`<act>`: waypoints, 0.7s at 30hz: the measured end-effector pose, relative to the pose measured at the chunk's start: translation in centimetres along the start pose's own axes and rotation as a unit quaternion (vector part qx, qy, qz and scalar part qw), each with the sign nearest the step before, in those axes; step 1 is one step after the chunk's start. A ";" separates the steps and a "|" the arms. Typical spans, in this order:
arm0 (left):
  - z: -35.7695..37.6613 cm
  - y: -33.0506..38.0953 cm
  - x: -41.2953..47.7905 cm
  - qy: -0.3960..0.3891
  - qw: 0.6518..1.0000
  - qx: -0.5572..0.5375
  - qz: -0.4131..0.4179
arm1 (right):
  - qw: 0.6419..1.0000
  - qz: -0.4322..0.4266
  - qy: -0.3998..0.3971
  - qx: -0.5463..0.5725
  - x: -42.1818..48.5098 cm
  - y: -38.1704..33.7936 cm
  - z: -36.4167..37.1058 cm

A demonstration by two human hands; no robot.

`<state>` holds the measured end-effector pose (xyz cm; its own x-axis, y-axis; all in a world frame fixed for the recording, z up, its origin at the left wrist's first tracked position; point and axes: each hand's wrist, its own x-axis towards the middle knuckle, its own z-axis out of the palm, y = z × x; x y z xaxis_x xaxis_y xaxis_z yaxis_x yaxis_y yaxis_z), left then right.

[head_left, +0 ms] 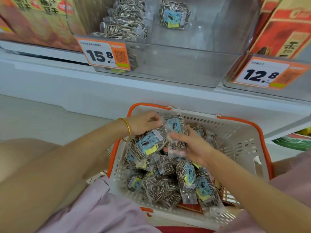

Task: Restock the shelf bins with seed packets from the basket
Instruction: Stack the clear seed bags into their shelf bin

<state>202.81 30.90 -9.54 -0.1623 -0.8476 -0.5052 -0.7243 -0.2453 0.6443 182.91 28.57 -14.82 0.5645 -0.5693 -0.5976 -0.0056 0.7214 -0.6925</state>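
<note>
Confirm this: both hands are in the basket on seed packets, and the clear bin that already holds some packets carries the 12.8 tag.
Wrong tag. The head view shows the clear bin with packets carrying the 15.8 tag; the 12.8 tag is on the next bin to the right. The left hand and right hand are in the basket on seed packets.

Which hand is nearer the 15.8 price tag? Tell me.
Left. The left hand is at the far-left corner of the basket, below the 15.8 price tag. The right hand holds a seed packet, lower and further right.
</note>
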 end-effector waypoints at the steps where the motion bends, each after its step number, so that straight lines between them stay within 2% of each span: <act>1: 0.2 0.3 0.0 0.007 1.000 0.002 -0.005 | 1.000 -0.005 0.019 -0.007 -0.1 0.2 0.3; 4: 0.2 0.7 0.0 0.011 0.999 -0.007 -0.038 | 0.997 -0.017 0.076 -0.014 -0.3 0.3 0.7; 9: -0.7 0.3 -0.9 -0.109 0.986 -0.054 -0.112 | 0.994 -0.056 0.094 -0.018 -0.8 -0.2 0.5; 12: -1.2 0.0 -1.3 -0.128 0.982 -0.070 -0.123 | 0.995 -0.060 0.073 -0.027 -1.0 -0.8 0.1; 14: -1.8 0.0 -1.3 -0.109 0.987 -0.033 -0.112 | 0.987 -0.073 0.104 -0.102 -1.3 -1.4 -0.2; 17: -2.4 0.0 -1.4 -0.071 0.991 -0.026 -0.112 | 0.927 -0.165 0.181 -0.285 -2.2 -3.0 -1.0; 19: -2.5 0.1 -1.5 -0.043 0.992 -0.036 -0.110 | 0.913 -0.211 0.147 -0.315 -3.2 -4.4 -1.2; 21: -2.5 0.4 -1.5 -0.017 0.994 -0.054 -0.092 | 0.915 -0.210 0.041 -0.341 -3.9 -5.6 -1.1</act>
<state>204.40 30.88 -7.07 -0.0578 -0.7676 -0.6384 -0.6683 -0.4453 0.5959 179.84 26.32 -9.00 0.5715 -0.7880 -0.2292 -0.3314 0.0339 -0.9429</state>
